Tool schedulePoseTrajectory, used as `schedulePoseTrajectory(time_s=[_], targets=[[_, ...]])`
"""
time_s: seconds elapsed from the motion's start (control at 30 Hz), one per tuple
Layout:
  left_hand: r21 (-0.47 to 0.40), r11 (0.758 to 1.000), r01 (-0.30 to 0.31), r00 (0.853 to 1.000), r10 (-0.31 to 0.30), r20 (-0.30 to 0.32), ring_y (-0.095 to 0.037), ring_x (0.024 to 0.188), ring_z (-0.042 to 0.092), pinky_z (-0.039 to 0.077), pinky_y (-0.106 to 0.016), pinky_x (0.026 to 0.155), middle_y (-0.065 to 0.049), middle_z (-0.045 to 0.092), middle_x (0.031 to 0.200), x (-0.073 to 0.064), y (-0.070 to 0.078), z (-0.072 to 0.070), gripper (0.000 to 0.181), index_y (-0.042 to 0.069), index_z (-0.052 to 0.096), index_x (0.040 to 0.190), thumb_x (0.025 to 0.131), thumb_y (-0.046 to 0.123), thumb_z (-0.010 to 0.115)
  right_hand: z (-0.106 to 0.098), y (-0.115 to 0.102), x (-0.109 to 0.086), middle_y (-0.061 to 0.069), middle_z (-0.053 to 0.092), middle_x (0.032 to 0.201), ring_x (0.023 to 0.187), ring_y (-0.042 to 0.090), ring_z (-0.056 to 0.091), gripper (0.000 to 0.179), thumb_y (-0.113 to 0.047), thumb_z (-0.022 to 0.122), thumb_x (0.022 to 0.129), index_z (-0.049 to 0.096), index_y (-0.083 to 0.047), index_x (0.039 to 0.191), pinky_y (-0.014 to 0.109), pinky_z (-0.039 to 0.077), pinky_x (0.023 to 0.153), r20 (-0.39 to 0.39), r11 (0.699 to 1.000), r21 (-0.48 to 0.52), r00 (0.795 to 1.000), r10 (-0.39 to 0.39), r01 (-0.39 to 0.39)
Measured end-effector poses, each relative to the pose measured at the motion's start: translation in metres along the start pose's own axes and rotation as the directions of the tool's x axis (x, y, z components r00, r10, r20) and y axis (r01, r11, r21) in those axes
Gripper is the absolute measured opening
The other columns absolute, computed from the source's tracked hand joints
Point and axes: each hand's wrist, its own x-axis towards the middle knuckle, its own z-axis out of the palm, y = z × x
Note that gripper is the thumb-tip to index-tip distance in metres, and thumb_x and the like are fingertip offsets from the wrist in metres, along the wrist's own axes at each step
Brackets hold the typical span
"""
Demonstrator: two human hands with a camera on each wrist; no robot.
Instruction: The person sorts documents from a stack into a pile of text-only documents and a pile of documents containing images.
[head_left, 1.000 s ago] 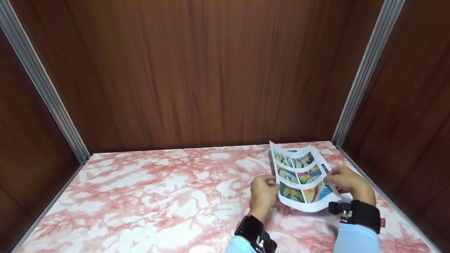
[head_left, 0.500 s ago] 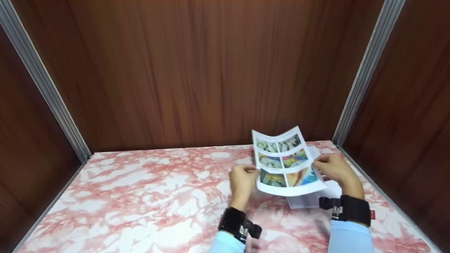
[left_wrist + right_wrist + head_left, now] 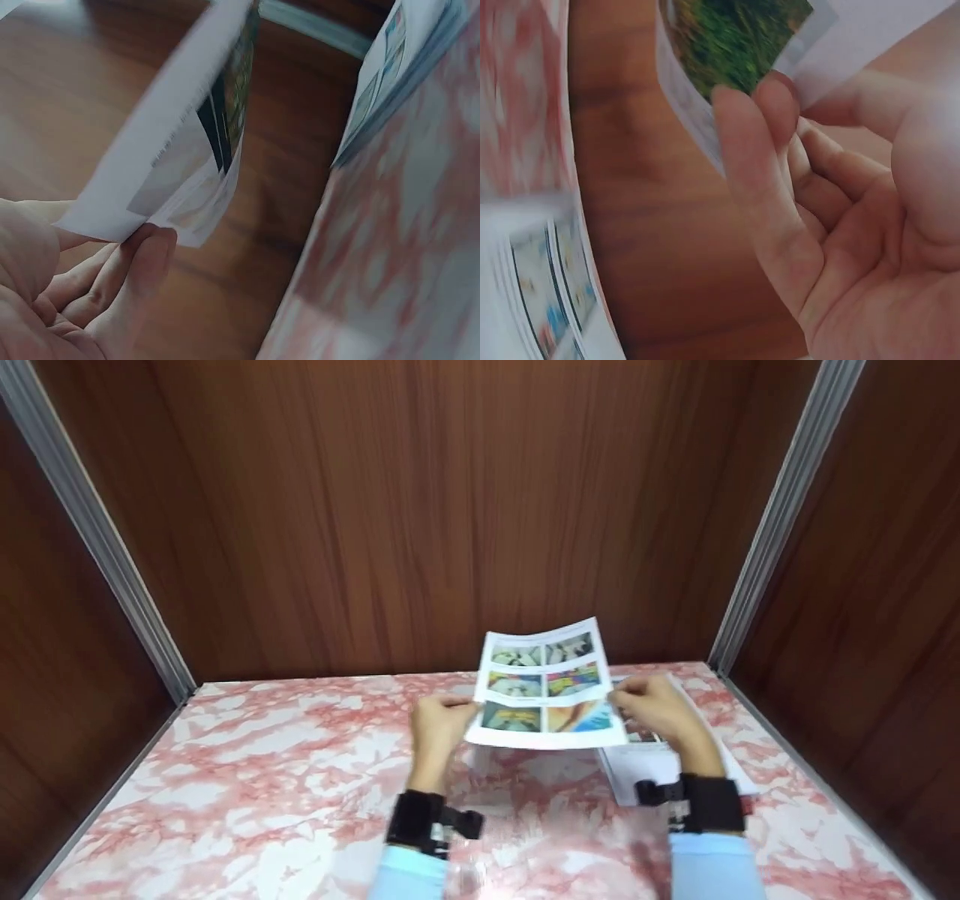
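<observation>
A printed sheet of paper with rows of colour pictures is held up above the table in the head view, slightly bowed. My left hand pinches its left edge between thumb and fingers. At the opposite edge, my right hand pinches the sheet the same way. The left wrist view shows the paper curving up from the left fingertips. In the right wrist view a green picture on the sheet shows just beyond the right thumb and finger.
A stack of printed papers lies on the right of the table, partly behind the right hand. The pink-and-white marbled table is enclosed by brown wood-grain panels with metal corner posts.
Both hands have lifted the sheet off the stack and carried it left. It has flattened out somewhat, and more of the papers beneath are uncovered.
</observation>
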Motion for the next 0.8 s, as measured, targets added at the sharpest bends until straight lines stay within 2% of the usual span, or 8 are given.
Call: schedulePoseTrajectory(time_s=[0.2, 0.4, 0.5, 0.63, 0.7, 0.8], targets=[[0.129, 0.991, 0.041, 0.999, -0.043, 0.012, -0.019, 0.073, 0.066, 0.053, -0.032, 0.064, -0.007, 0.073, 0.084, 0.016, -0.015, -0.056, 0.017, 0.005, 0.078, 0.088, 0.073, 0.011, 0.081, 0.067, -0.012, 0.011, 0.007, 0.058, 0.071, 0.067, 0.017, 0.057, 0.019, -0.007, 0.058, 0.087, 0.070, 0.005, 0.095, 0.034, 0.056, 0.059, -0.054, 0.999, 0.048, 0.999, -0.004, 0.007], [0.278, 0.959, 0.045, 0.998, -0.057, 0.035, -0.025, 0.082, 0.066, 0.051, -0.036, 0.072, -0.011, 0.073, 0.088, 0.025, -0.038, -0.109, 0.020, 0.003, 0.078, 0.092, 0.073, 0.011, 0.080, 0.137, -0.034, 0.018, 0.006, 0.061, 0.068, 0.059, 0.017, 0.059, 0.014, -0.006, 0.062, 0.085, 0.073, 0.001, 0.091, 0.031, 0.053, 0.053, -0.146, 1.000, -0.026, 0.989, 0.001, -0.005], [0.303, 0.945, 0.120, 0.987, -0.145, 0.064, -0.028, 0.085, 0.065, 0.051, -0.037, 0.074, -0.015, 0.071, 0.094, 0.026, -0.051, -0.132, 0.022, 0.000, 0.076, 0.095, 0.075, 0.009, 0.079, 0.162, -0.042, 0.018, 0.005, 0.065, 0.072, 0.060, 0.017, 0.060, 0.010, -0.009, 0.066, 0.085, 0.073, -0.002, 0.088, 0.031, 0.052, 0.055, -0.141, 0.994, -0.105, 0.990, -0.009, -0.006], [0.337, 0.920, 0.202, 0.962, -0.250, 0.106, -0.031, 0.089, 0.063, 0.052, -0.039, 0.076, -0.018, 0.069, 0.095, 0.028, -0.067, -0.150, 0.020, -0.003, 0.074, 0.090, 0.074, 0.007, 0.079, 0.182, -0.041, 0.018, 0.001, 0.067, 0.074, 0.066, 0.016, 0.060, 0.008, -0.014, 0.069, 0.083, 0.074, -0.008, 0.081, 0.033, 0.051, 0.062, -0.096, 0.975, -0.221, 0.995, -0.027, 0.005], [0.382, 0.901, 0.208, 0.957, -0.268, 0.112, -0.031, 0.088, 0.062, 0.051, -0.041, 0.078, -0.018, 0.068, 0.091, 0.027, -0.072, -0.156, 0.019, -0.004, 0.073, 0.085, 0.071, 0.007, 0.079, 0.189, -0.036, 0.018, 0.000, 0.066, 0.071, 0.065, 0.015, 0.059, 0.009, -0.014, 0.069, 0.082, 0.073, -0.009, 0.076, 0.032, 0.050, 0.061, -0.059, 0.969, -0.245, 0.998, -0.031, 0.015], [0.418, 0.877, 0.236, 0.944, -0.308, 0.114, -0.032, 0.086, 0.062, 0.050, -0.044, 0.080, -0.019, 0.067, 0.089, 0.026, -0.076, -0.163, 0.025, -0.008, 0.069, 0.086, 0.068, 0.007, 0.079, 0.199, -0.032, 0.019, 0.000, 0.065, 0.067, 0.062, 0.014, 0.058, 0.008, -0.010, 0.069, 0.079, 0.072, -0.008, 0.073, 0.029, 0.049, 0.058, -0.004, 0.973, -0.229, 1.000, -0.015, 0.014]])
